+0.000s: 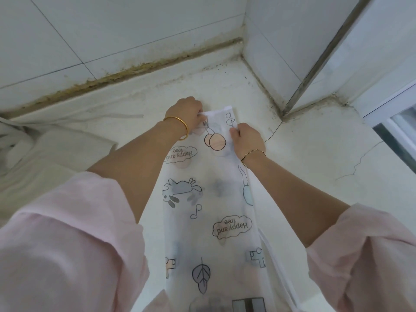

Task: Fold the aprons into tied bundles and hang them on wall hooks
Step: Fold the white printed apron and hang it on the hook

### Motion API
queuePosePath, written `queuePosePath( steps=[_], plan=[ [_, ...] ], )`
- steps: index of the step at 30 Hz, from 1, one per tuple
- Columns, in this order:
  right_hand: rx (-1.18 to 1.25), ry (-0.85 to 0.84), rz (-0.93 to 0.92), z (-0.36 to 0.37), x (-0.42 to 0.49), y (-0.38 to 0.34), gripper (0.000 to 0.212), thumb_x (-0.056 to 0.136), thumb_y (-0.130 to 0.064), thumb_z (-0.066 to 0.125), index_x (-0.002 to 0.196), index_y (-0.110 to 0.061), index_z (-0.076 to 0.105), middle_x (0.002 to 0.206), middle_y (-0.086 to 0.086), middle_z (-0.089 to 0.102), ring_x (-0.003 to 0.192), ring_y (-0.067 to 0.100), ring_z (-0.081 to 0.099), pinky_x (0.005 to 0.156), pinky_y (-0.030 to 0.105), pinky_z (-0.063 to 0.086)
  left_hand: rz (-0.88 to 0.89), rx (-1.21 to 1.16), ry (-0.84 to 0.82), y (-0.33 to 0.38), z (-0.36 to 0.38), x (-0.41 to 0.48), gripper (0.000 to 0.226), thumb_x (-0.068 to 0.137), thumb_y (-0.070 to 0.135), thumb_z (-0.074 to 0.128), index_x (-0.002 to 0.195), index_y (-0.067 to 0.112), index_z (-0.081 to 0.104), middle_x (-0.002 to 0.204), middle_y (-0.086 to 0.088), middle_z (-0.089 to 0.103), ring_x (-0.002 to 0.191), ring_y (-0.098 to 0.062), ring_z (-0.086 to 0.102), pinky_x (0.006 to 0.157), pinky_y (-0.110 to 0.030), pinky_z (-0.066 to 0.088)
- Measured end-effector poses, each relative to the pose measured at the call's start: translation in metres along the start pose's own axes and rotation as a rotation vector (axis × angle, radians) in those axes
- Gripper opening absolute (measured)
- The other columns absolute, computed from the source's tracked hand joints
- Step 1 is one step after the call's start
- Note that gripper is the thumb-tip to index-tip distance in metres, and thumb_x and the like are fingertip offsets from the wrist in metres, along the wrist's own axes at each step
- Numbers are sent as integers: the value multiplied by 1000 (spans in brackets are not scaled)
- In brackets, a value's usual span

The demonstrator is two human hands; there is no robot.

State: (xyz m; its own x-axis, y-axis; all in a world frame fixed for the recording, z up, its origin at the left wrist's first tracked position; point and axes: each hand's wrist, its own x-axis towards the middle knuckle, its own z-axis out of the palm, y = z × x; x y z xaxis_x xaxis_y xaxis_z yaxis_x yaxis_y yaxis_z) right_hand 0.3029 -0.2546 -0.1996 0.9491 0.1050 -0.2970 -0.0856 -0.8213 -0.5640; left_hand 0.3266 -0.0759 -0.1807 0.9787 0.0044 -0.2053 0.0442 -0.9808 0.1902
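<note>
I judge this early: the printed apron (211,199) lies on the surface (315,154) folded into a long strip, my left hand (188,113) and right hand (247,138) each pinching its far end, with bundling, tying and hanging all left.

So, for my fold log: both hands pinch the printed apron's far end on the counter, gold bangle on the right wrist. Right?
No: the gold bangle is on the left wrist, as the head view shows; the right wears a twisted bracelet. The left hand and right hand do pinch the far end of the printed apron on the counter.
</note>
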Motion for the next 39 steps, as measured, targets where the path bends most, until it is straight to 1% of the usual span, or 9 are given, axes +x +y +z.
queuePosePath(
  steps=[4, 7, 11, 15, 21, 29, 34, 37, 39],
  plan=[
    [-137, 128, -113, 2, -3, -10, 18, 92, -13, 44, 109, -7, 49, 92, 5, 51, 82, 26, 50, 66, 33, 40, -97, 134, 66, -8, 8, 2, 23, 96, 15, 47, 110, 1, 57, 112, -19, 54, 106, -36, 50, 75, -39, 40],
    [-431, 355, -425, 13, -18, -12, 38, 67, 2, 48, 100, -6, 64, 86, 10, 60, 70, 28, 56, 54, 30, 45, -116, 131, 128, -11, 17, 1, 21, 93, 11, 48, 110, 1, 57, 110, -19, 55, 105, -35, 50, 71, -36, 35],
    [-480, -11, -476, 25, -34, -5, 48, 86, -14, 52, 132, -5, 44, 132, 12, 44, 104, 29, 48, 71, 35, 46, -85, 65, 238, -10, 21, -4, 26, 87, 11, 58, 112, 3, 55, 106, -17, 59, 101, -33, 52, 76, -36, 39],
    [-480, -13, -419, 26, -35, -1, 56, 94, -29, 46, 144, -11, 29, 153, 6, 20, 117, 30, 40, 83, 36, 43, -35, 245, 462, 2, 20, -22, 27, 63, 12, 76, 85, 8, 63, 87, -10, 61, 79, -28, 59, 65, -31, 43],
    [-455, -126, -373, 18, -29, -12, 59, 94, -30, 50, 145, -14, 26, 156, 4, 11, 123, 31, 39, 94, 35, 41, -69, 151, 90, 11, 53, -63, 55, 99, 41, 28, 148, 17, 19, 156, -10, 11, 139, -28, 18, 111, -45, 19],
    [-453, -415, -443, 0, -79, 21, 70, 89, -17, 59, 147, -10, 19, 159, 2, -8, 115, 33, 54, 90, 38, 48, -90, 80, 28, 2, 73, -69, 60, 99, 47, 18, 151, 29, -5, 157, -6, -18, 143, -33, -18, 118, -45, -7],
    [-379, -482, -428, -8, -101, 37, 79, 89, -16, 62, 151, -13, 14, 158, -3, -15, 138, 20, 32, 105, 29, 37, 27, -66, -10, -8, 47, -72, 55, 98, 34, 38, 149, 22, 23, 159, -12, 3, 145, -35, -1, 118, -42, 4],
    [-384, -467, -408, -4, -101, 35, 79, 88, -16, 63, 151, -13, 14, 158, -2, -14, 144, 18, 19, 111, 30, 31, 48, -42, 453, -12, 43, -103, 39, 84, 17, 49, 119, 8, 61, 131, -24, 50, 120, -44, 46, 98, -46, 39],
    [-394, -460, -387, -3, -100, 34, 80, 88, -15, 63, 151, -13, 14, 158, -3, -14, 145, 17, 16, 112, 29, 29, -138, -50, 620, -7, 49, -129, 34, 77, 16, 54, 109, 10, 63, 112, -22, 55, 95, -39, 55, 76, -42, 47]
  ],
)
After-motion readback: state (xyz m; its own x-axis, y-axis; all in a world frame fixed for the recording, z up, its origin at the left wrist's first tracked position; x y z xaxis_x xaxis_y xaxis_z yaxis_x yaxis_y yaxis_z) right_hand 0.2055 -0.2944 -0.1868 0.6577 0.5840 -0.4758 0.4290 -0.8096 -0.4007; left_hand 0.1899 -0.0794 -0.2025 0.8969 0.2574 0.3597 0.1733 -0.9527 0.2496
